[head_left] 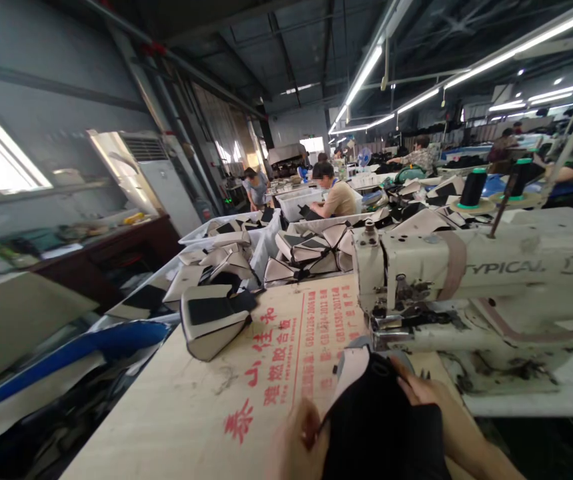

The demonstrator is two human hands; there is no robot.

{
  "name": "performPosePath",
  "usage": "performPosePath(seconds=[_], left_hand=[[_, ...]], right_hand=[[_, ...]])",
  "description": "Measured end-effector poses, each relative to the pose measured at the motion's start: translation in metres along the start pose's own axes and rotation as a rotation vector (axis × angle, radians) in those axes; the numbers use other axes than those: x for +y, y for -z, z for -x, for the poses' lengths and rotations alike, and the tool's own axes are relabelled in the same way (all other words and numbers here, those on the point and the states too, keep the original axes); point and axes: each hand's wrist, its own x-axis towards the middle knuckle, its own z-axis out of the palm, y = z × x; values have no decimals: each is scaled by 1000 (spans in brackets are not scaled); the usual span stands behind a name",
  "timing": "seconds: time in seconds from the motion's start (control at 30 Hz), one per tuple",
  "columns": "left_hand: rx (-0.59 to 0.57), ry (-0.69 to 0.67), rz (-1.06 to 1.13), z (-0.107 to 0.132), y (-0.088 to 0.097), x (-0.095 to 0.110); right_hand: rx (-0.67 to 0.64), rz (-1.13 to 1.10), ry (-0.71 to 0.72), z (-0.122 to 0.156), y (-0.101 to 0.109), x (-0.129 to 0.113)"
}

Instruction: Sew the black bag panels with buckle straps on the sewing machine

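A black fabric piece with a pale grey and white edge hangs between my hands in front of the sewing machine. My left hand, a little blurred, is closed on its left edge with the fingers curled. On the other side my right hand grips the right edge, thumb and fingers pressed on the cloth. The top of the piece lies close below the machine's sewing head; whether it touches cannot be made out. A beige and black sewn cover rests on the plywood tabletop to the left.
White bins full of similar beige and black covers stand beyond the table. At the left is a blue-rimmed container with dark material. Black thread cones sit above the machine. Several other people work farther back, one in a tan shirt.
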Motion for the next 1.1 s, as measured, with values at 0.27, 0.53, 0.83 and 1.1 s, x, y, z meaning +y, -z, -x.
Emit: performPosePath(seconds=[0.27, 0.53, 0.83, 1.1], left_hand=[[-204, -422, -14, -57, -29, 69], [-259, -546, -131, -68, -36, 59], [-333, -532, -99, -78, -31, 57], [-492, -486, -37, -73, -15, 49]], right_hand=[[-189, -86, -11, -13, 11, 6], [-12, 37, 220, -26, 5, 26], [171, 72, 319, -39, -4, 18], [-28, 62, 377, -36, 6, 16]])
